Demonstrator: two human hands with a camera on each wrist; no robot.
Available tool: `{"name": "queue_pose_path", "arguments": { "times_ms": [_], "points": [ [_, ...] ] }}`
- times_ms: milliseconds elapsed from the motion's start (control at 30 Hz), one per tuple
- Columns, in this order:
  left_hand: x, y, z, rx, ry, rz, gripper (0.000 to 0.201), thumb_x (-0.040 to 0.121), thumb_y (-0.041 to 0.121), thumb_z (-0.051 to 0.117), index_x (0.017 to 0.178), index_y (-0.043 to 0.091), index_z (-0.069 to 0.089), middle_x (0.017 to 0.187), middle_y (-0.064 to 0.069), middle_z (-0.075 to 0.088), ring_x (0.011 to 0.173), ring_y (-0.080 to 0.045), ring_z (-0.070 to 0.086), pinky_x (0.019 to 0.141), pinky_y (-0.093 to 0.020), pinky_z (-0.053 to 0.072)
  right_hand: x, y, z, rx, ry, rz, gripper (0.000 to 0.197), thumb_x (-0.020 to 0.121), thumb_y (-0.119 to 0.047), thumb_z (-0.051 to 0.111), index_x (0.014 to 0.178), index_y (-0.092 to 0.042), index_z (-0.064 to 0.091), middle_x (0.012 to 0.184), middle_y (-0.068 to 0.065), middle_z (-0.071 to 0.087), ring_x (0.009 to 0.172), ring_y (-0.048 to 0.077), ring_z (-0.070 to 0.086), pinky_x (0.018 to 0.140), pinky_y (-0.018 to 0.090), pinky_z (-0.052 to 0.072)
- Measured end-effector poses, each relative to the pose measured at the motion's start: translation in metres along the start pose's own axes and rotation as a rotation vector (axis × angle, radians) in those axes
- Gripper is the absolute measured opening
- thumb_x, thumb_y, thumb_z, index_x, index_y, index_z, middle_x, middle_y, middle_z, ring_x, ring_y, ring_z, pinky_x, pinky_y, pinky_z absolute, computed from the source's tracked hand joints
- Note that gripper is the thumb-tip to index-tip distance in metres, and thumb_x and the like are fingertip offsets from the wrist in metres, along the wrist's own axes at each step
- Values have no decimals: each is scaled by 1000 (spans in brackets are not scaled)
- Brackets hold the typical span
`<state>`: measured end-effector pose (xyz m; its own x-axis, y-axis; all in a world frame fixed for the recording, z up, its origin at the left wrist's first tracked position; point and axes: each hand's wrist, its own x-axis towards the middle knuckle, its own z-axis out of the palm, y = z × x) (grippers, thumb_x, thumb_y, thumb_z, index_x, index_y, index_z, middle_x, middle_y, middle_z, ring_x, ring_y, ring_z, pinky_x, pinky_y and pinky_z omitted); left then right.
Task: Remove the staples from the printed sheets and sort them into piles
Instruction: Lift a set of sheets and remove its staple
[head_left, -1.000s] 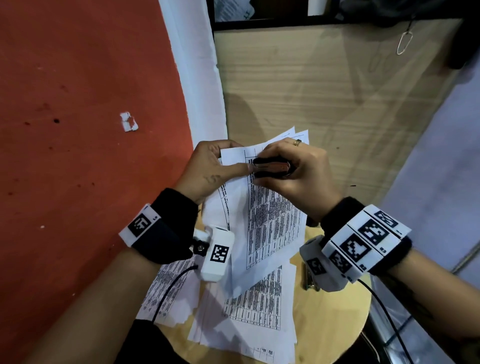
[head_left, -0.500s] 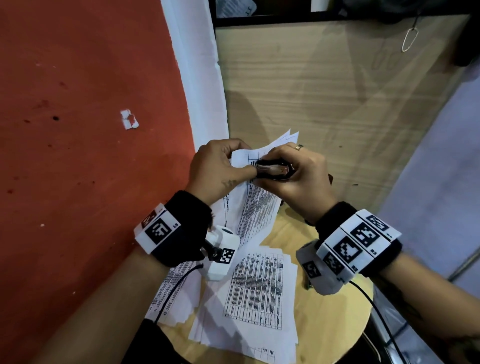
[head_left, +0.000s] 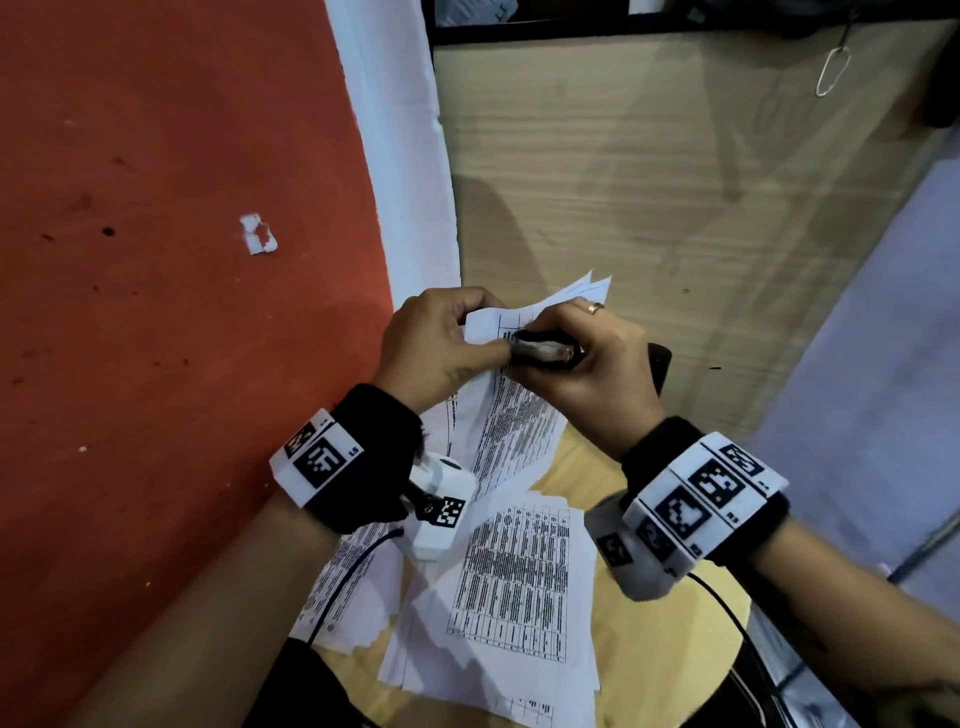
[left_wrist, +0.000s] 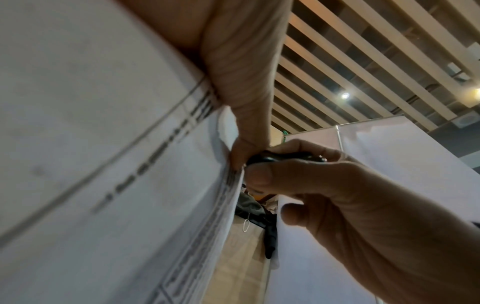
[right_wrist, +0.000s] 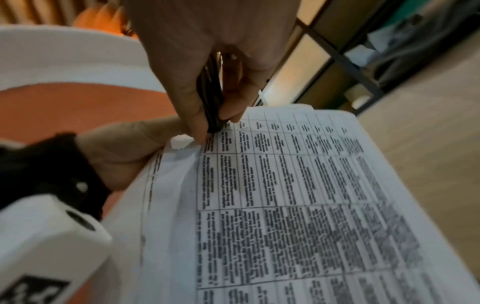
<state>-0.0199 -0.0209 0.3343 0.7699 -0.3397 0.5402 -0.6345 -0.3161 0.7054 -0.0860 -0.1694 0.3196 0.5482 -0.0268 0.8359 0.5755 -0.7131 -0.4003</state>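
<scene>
Left hand (head_left: 434, 345) pinches the stapled sheets' (head_left: 511, 431) top corner, raised above the tabletop (head_left: 649, 639). Right hand (head_left: 587, 364), touching it, grips a black staple remover (head_left: 543, 353) at that corner.

Since a second ago the held stapled sheets (head_left: 511, 415) have swung from facing the camera to tilting leftward, uncovering more of the printed pile (head_left: 511, 582) on the tabletop (head_left: 649, 649) beneath.

Right hand (right_wrist: 207, 67) presses black staple remover (right_wrist: 210, 98) onto printed sheets (right_wrist: 285, 205) corner.
</scene>
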Motion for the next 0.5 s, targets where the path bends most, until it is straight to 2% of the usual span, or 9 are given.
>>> {"name": "queue_pose_path", "arguments": {
  "times_ms": [67, 133, 200, 267, 333, 400, 500],
  "points": [
    [1, -4, -1, -5, -20, 4, 19, 60, 40, 71, 77, 34, 67, 71, -10, 69, 64, -17, 59, 66, -50, 52, -1, -1, -2, 69, 0, 65, 23, 61, -14, 82, 76, -5, 67, 73, 8, 65, 69, 17, 57, 63, 33, 46],
    [3, -13, -5, 36, -10, 4, 21, 59, 42, 69, 78, 35, 66, 72, -10, 69, 66, -24, 64, 66, -49, 52, -2, -1, -4, 136, 37, 150, 25, 60, -18, 82, 77, -8, 67, 75, 7, 67, 71, 17, 62, 66, 34, 50],
    [3, -24, -12, 48, 24, -23, 21, 57, 42, 67, 77, 35, 65, 73, -12, 69, 68, -30, 66, 66, -49, 53, -3, 1, -8, 173, 56, 193, 27, 57, -20, 83, 76, -10, 68, 75, 3, 68, 71, 12, 63, 70, 23, 50],
    [4, -32, -17, 40, 30, -43, 23, 57, 42, 66, 79, 32, 66, 75, -14, 70, 68, -29, 66, 68, -50, 54, -6, 8, -10, 80, -7, 171, 26, 57, -15, 85, 76, -8, 68, 74, 2, 66, 70, 8, 58, 68, 12, 44],
    [4, -33, -20, 27, 14, -55, 24, 57, 42, 66, 79, 33, 66, 77, -21, 68, 64, -21, 61, 69, -50, 54, -11, 17, -6, -34, -96, 161, 26, 59, -10, 85, 77, -6, 68, 75, 5, 65, 70, 15, 59, 66, 19, 43],
    [5, -33, -23, 14, -17, -53, 24, 57, 42, 66, 79, 31, 66, 80, -20, 69, 68, -17, 57, 71, -50, 54, -19, 28, 0, -131, -186, 154, 24, 61, -8, 83, 79, -4, 68, 77, 10, 66, 71, 26, 62, 65, 27, 42],
    [7, -33, -28, -6, -68, -73, 25, 59, 42, 69, 80, 28, 68, 83, -22, 68, 70, -17, 54, 72, -53, 53, -29, 39, 7, -209, -313, 179, 22, 65, -10, 79, 83, -4, 66, 82, 11, 65, 75, 31, 61, 65, 30, 46]
  ]
}}
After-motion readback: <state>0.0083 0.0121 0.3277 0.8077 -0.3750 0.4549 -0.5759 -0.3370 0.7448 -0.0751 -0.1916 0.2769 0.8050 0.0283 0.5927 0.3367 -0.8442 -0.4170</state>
